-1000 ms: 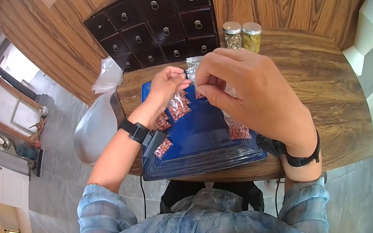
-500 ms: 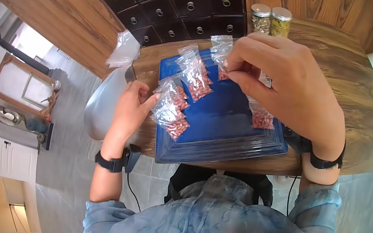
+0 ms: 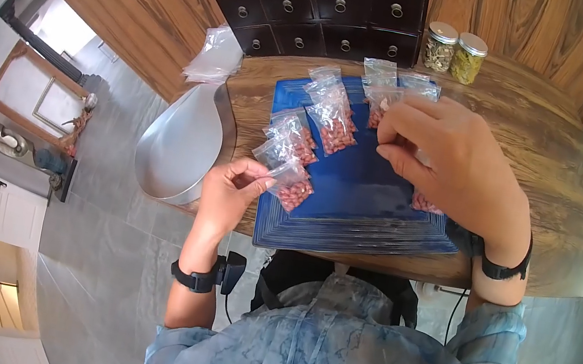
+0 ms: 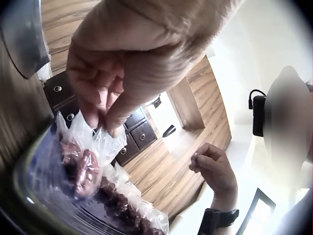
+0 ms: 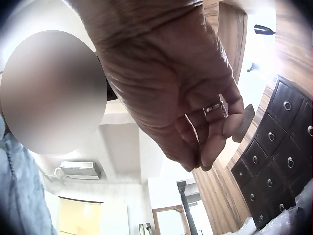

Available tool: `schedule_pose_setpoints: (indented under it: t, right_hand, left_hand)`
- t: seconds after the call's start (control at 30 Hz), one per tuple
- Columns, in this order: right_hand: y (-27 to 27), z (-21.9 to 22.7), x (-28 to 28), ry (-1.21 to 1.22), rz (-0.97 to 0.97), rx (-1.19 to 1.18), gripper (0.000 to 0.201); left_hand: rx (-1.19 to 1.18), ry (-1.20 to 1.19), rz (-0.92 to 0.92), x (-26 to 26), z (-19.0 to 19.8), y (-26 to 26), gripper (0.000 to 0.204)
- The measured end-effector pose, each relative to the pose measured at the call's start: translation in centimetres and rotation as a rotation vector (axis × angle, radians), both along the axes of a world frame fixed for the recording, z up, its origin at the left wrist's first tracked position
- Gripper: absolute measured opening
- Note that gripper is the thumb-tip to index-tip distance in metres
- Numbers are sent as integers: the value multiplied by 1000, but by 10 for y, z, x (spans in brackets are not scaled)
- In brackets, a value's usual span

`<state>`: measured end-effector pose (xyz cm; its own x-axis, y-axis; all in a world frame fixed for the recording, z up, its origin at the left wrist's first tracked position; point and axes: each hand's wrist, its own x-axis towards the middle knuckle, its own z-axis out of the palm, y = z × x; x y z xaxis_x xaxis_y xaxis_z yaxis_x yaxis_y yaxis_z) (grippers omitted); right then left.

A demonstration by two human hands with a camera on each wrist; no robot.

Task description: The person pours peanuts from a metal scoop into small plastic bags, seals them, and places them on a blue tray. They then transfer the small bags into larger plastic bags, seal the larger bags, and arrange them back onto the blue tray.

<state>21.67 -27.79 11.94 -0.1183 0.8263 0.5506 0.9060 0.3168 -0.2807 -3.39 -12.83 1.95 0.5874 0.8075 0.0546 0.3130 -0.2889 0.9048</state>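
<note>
My left hand (image 3: 224,190) pinches the top edge of a small clear zip bag of reddish peanuts (image 3: 295,194) between thumb and fingertips, at the left front of a blue square tray (image 3: 352,235). In the left wrist view, its fingertips grip the bunched plastic above the peanuts. More filled bags (image 3: 336,132) overlap in a row up the tray's left side, and others lie along its back and right. My right hand (image 3: 458,152) hovers over the tray's right side, fingers loosely curled, thumb close to the fingertips. No object shows in its grasp in the right wrist view. It partly hides the bags beneath.
A silver-grey, rounded metal pan (image 3: 182,144) stands left of the tray, with flat clear bags (image 3: 215,53) at its far end. Behind the tray is a dark cabinet with small drawers (image 3: 321,6). Two lidded jars (image 3: 455,54) stand at the back right of the wooden table (image 3: 545,140).
My left hand has moved from the far bags toward the near left corner, let go in between, and now pinches the nearest bag. My right hand stays raised in the same pose.
</note>
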Motion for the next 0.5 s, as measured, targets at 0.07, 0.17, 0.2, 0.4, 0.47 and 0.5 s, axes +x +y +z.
schedule_pose_setpoints:
  t: [0.07, 0.17, 0.2, 0.4, 0.47, 0.5]
  right_hand:
    - [4, -6, -1, -16, 37, 28, 11]
    - [8, -10, -8, -4, 81, -76, 13]
    - [9, -13, -11, 21, 94, -81, 15]
    - [15, -21, -21, 194, 212, -90, 17]
    - [17, -20, -21, 280, 258, -122, 11]
    - [16, -18, -20, 322, 290, -141, 10]
  left_hand:
    - [-41, -116, -18, 3, 13, -14, 7]
    - [168, -107, -8, 5, 31, -30, 7]
    - [193, -130, -10, 6, 37, -36, 9]
    - [249, -267, -46, 8, 62, -58, 13]
    - [271, -312, -75, 9, 65, -60, 14]
    - [255, -324, -76, 9, 66, -62, 13]
